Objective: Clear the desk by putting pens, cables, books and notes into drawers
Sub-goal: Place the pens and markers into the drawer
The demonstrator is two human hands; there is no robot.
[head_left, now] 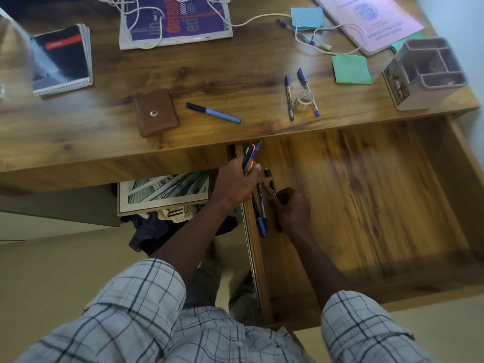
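Note:
A wide wooden drawer [379, 205] is pulled out under the desk [235, 82]. My left hand [235, 183] grips a bundle of pens [252, 155] upright over the drawer's left edge. Inside the drawer, my right hand [292, 208] has its fingers curled round a black pen [277, 224] at the left side. Two more pens [260, 213] lie beside it, along with a small black cap [267, 172]. On the desk remain a blue marker [213, 113], two blue pens [289, 96] by a tape roll [303, 100], and a white cable [262, 18].
On the desk lie a brown wallet [155, 113], a spiral notebook [62, 58], a purple book [174, 19], a pink booklet [372, 19], blue notes [307, 18], green notes [351, 69] and a grey organiser [424, 74]. A framed picture [162, 192] and clothes sit under the desk.

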